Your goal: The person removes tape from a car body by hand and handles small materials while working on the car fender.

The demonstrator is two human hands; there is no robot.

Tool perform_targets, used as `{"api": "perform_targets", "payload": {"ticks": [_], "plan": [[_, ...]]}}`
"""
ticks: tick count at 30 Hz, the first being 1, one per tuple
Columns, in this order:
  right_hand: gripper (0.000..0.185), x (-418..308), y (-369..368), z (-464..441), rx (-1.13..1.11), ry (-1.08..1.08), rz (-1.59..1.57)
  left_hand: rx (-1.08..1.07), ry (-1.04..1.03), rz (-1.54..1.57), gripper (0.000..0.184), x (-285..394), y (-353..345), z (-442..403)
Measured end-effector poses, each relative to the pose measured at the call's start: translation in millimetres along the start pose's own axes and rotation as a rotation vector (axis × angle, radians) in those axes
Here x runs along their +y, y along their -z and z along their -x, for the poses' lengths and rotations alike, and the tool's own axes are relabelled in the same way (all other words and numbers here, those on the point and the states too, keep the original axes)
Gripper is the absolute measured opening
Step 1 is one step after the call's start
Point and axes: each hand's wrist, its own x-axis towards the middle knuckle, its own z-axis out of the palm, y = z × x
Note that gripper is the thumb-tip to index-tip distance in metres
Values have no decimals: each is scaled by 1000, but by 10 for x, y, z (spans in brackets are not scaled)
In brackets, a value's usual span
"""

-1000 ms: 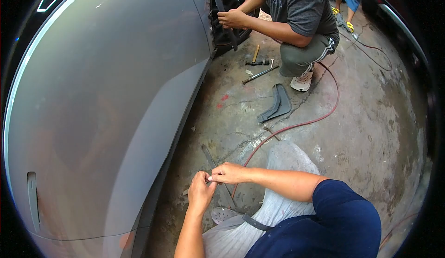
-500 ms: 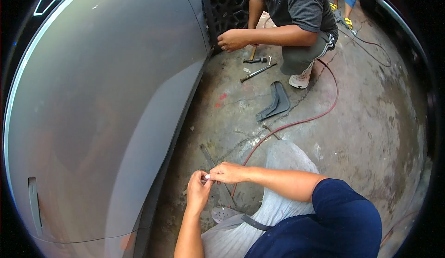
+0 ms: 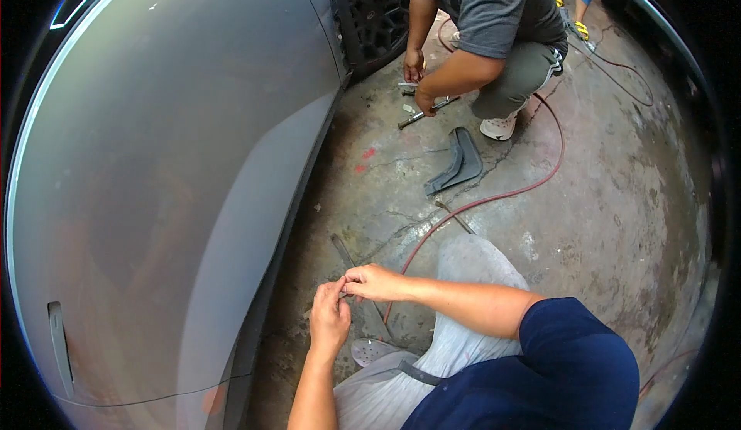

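Close together at the lower centre, my left hand [image 3: 329,323] and my right hand [image 3: 372,282] meet at the fingertips. Both are closed in a pinch on something too small to make out. Below them on the concrete lies a long flat dark strip [image 3: 343,250], partly hidden by my right hand. A red hose [image 3: 463,215] runs past my right forearm toward my shoe [image 3: 370,351]. To the left stands a grey car's side panel [image 3: 231,175], apart from my hands.
A co-worker [image 3: 494,36] crouches by the wheel [image 3: 377,17], reaching toward a metal bar [image 3: 417,118] on the floor. A dark mud flap [image 3: 458,164] and a thin rod [image 3: 457,217] lie ahead of my knee. Another person's legs [image 3: 580,1] stand at the back.
My fingertips have shifted slightly, still touching. The co-worker's hands have moved down from beside the wheel to the tools on the floor.
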Motion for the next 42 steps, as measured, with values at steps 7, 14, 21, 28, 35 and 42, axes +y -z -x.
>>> {"api": "perform_targets", "payload": {"ticks": [7, 14, 21, 28, 35, 42], "plan": [[29, -59, 99, 38, 88, 128, 310, 31, 37, -37, 12, 104, 61, -9], [30, -280, 113, 53, 67, 28, 194, 342, 107, -146, 19, 144, 583, -97], [28, -232, -151, -30, -12, -105, 36, 807, 136, -241, 36, 471, 1803, 280], [30, -111, -356, -71, -73, -122, -75, 1170, 105, -966, 36, 439, 3749, 561], [32, -280, -481, 146, -97, -36, 18, 878, 234, -1321, 53, -57, 5616, 717], [33, -517, -499, 295, -100, -97, -107, 987, 495, -1035, 60, -319, 5687, 803]]}}
